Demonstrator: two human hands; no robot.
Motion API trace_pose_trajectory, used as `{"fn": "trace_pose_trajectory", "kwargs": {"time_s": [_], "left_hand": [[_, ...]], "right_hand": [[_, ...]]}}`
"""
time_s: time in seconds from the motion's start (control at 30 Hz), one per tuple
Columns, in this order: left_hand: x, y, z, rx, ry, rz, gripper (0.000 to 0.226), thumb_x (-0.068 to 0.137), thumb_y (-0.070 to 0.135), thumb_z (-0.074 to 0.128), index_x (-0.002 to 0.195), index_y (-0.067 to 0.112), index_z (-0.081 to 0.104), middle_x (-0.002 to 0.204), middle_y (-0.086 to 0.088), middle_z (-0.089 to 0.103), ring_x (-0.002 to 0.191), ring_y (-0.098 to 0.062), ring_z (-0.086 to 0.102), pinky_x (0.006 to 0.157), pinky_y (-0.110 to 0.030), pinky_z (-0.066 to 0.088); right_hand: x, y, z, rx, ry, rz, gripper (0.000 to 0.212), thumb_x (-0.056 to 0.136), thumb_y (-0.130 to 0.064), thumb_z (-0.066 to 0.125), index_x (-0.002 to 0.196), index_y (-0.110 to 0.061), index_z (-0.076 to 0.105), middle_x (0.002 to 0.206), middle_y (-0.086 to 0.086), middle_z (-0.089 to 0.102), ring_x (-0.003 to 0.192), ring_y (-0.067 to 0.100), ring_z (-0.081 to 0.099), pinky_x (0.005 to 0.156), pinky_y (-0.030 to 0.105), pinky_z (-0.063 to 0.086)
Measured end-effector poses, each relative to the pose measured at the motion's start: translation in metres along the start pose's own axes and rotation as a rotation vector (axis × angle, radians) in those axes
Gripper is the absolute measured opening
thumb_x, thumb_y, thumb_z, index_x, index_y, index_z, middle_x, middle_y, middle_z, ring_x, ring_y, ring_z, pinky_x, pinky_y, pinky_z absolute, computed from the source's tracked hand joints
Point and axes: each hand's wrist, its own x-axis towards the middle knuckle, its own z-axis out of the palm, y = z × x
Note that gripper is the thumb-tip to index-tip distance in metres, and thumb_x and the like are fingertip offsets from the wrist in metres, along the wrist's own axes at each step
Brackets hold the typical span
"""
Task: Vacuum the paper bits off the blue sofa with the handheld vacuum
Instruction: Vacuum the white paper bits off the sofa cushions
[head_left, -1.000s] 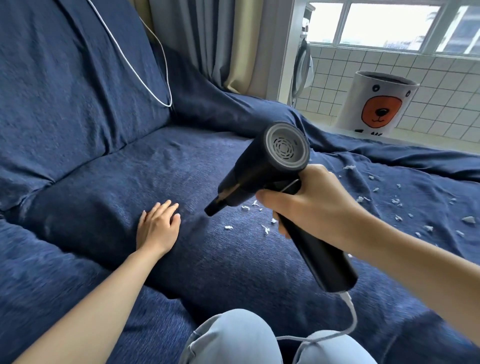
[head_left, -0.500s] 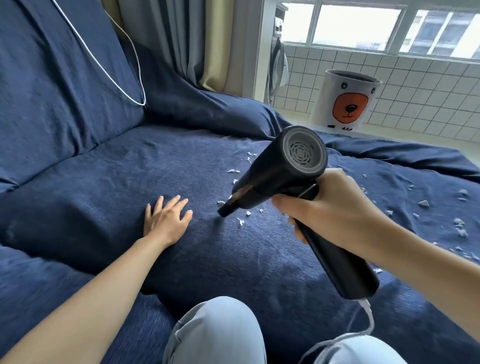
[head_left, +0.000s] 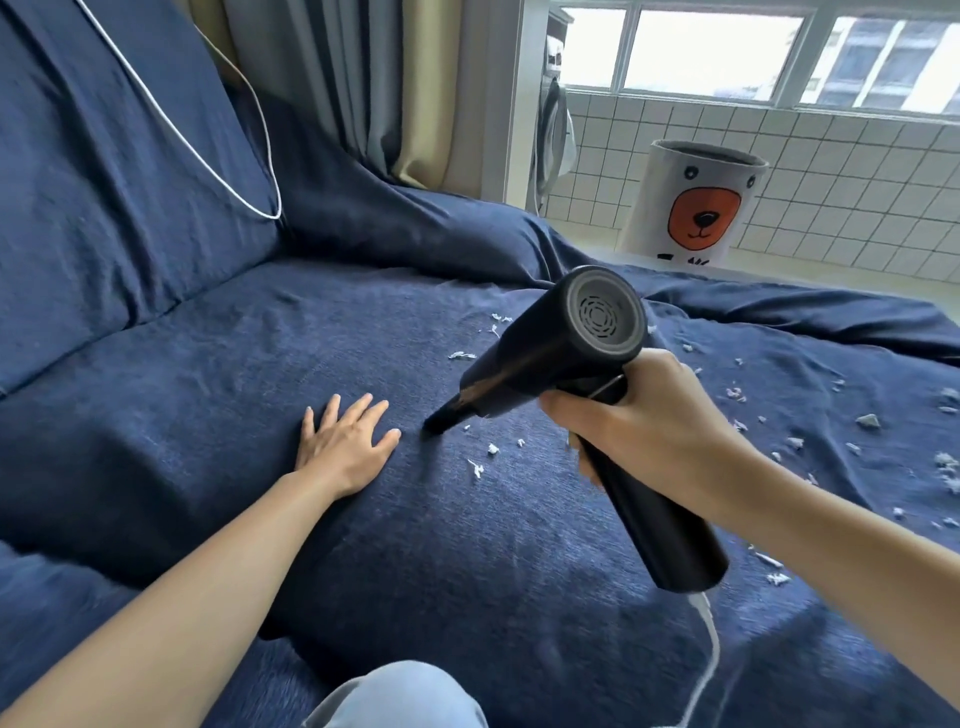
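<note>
Handheld vacuum (head_left: 561, 353), gripped by the right hand (head_left: 639, 421), nozzle on the blue sofa (head_left: 260, 364) seat; left hand (head_left: 345, 441) flat beside it. Paper bits (head_left: 779, 415) remain right of the nozzle: task seemingly partway.

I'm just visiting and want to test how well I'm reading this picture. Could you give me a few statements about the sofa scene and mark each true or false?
1. The right hand grips the black handheld vacuum. True.
2. The left hand holds a paper bit. False: it lies flat and open on the blue sofa, holding nothing.
3. The vacuum's nozzle points down towards the seat near the left hand. True.
4. Most paper bits lie left of the left hand. False: they lie to its right.
5. The bear bin stands on the sofa. False: it stands beyond it, by the tiled wall.
</note>
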Motion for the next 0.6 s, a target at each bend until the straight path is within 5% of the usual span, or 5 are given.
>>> {"fn": "trace_pose_trajectory", "kwargs": {"time_s": [0.3,0.6], "left_hand": [[0.033,0.021,0.005,-0.041,-0.002,0.023,0.061,0.096,0.058,0.026,0.151,0.035,0.019,0.161,0.012,0.009,0.149,-0.024,0.001,0.119,-0.048,-0.001],[0.051,0.026,0.008,-0.057,0.028,0.043,0.060,0.096,0.057,0.029,0.150,0.035,0.022,0.160,0.013,0.009,0.149,-0.024,0.000,0.119,-0.049,-0.001]], "right_hand": [[0.017,0.010,-0.005,-0.081,0.094,0.006,0.026,0.081,-0.023,0.073,0.063,-0.006,0.064,0.058,0.013,0.069,0.041,0.011,0.063,0.053,0.025,0.054],[0.053,0.021,0.010,-0.046,0.143,0.007,0.025,0.080,-0.019,0.072,0.060,-0.008,0.061,0.058,0.011,0.069,0.044,0.016,0.067,0.055,0.034,0.058]]}}
